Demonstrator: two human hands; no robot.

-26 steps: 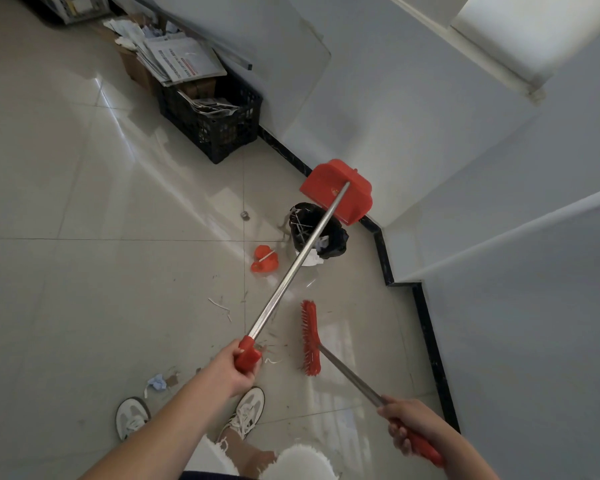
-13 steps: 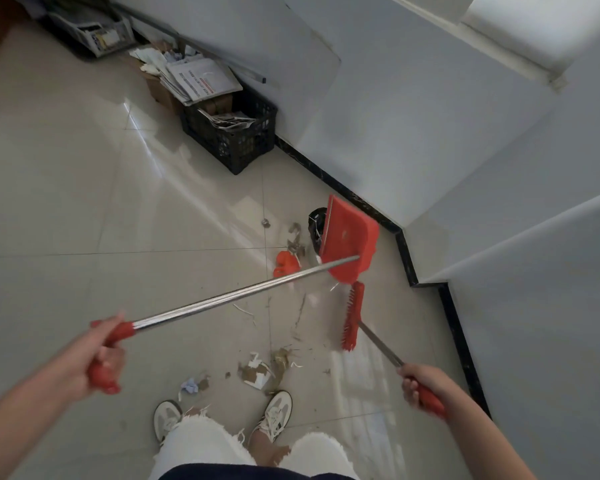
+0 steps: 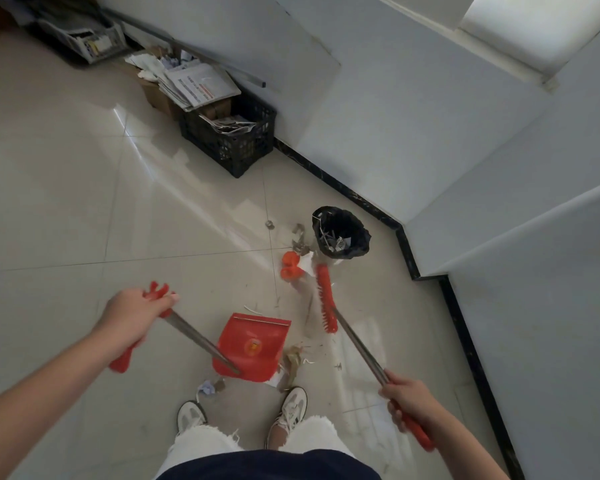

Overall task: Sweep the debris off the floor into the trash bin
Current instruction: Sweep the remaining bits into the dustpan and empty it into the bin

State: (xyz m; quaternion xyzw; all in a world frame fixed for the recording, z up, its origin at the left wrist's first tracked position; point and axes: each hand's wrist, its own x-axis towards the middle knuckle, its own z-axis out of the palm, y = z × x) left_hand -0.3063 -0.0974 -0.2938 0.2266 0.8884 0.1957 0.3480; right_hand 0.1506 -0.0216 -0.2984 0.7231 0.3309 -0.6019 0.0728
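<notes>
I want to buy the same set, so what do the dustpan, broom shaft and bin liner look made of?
Dustpan: probably moulded plastic, uniformly red with a soft sheen. Broom shaft: metal, likely steel, grey with a bright streak along it. Bin liner: thin black plastic film, crinkled and glossy at the rim.

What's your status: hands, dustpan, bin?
Left hand grips dustpan handle, right hand grips broom handle. Dustpan low by the shoes, looks empty. Debris scattered short of trash bin. Orange plastic piece beside bin.
</notes>
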